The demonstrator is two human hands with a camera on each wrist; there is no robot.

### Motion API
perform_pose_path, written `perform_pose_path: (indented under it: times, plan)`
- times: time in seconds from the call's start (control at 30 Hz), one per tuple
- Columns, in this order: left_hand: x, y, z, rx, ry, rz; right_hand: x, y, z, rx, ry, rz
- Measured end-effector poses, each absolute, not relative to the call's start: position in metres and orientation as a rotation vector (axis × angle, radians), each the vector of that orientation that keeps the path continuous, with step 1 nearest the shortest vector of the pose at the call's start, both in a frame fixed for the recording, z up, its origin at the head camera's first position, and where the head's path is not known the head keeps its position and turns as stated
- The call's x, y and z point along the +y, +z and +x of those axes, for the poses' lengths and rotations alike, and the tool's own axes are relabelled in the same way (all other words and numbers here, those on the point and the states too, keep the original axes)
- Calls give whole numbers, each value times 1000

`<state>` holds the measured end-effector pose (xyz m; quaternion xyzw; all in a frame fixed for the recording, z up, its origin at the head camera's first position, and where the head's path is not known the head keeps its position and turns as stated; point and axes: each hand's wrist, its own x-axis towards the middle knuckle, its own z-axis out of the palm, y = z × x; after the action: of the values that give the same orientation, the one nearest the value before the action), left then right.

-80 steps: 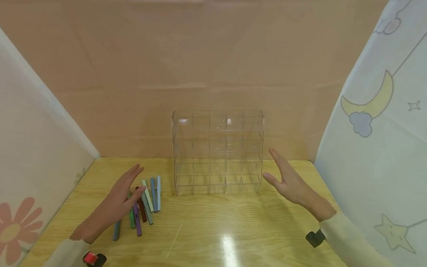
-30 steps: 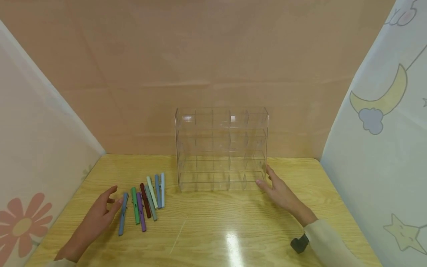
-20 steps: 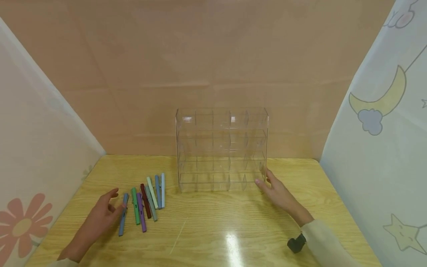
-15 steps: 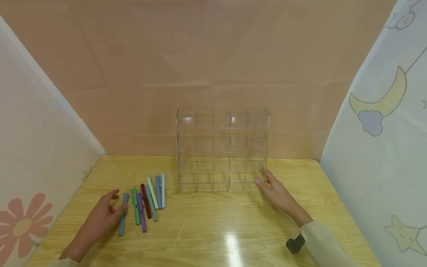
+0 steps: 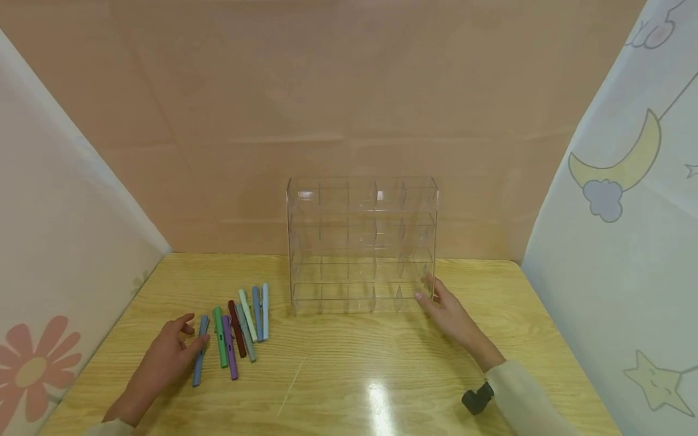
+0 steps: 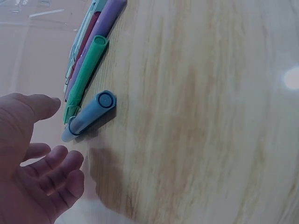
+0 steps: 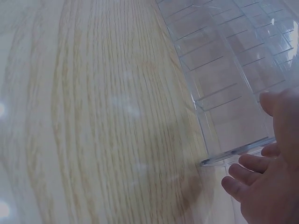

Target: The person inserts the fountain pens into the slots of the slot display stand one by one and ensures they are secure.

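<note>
My left hand [image 5: 166, 351] is around a blue pen [image 5: 200, 351] on the table, thumb on one side and fingers on the other. In the left wrist view a gap shows between the thumb and fingertips, and the pen [image 6: 96, 112] lies untouched just beyond them. My right hand [image 5: 455, 318] is at the lower right corner of a clear divided rack [image 5: 362, 283]. In the right wrist view the thumb is over the rack's [image 7: 219, 158] front and the fingers [image 7: 247, 172] lie outside its side panel; no firm grip shows.
To the right of the blue pen lie a green pen [image 5: 220, 337], a purple pen [image 5: 229, 348], a dark red pen [image 5: 237, 329] and several paler ones. The wooden table [image 5: 338, 375] meets an orange backdrop [image 5: 218, 151] behind the upright rack.
Over the earlier frames my left hand drew back from above the pens to the blue pen's side. My right hand came in to the rack's corner. The pens and rack stay put.
</note>
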<state>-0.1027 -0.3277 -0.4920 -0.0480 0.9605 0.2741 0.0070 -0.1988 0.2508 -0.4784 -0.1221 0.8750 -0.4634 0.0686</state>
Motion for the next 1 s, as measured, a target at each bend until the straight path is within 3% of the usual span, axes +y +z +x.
perform_pose_path:
  times: [1.0]
  plan:
    - [-324, -493, -112, 2944, 787, -246, 248, -480, -203, 2639, -1453, -378]
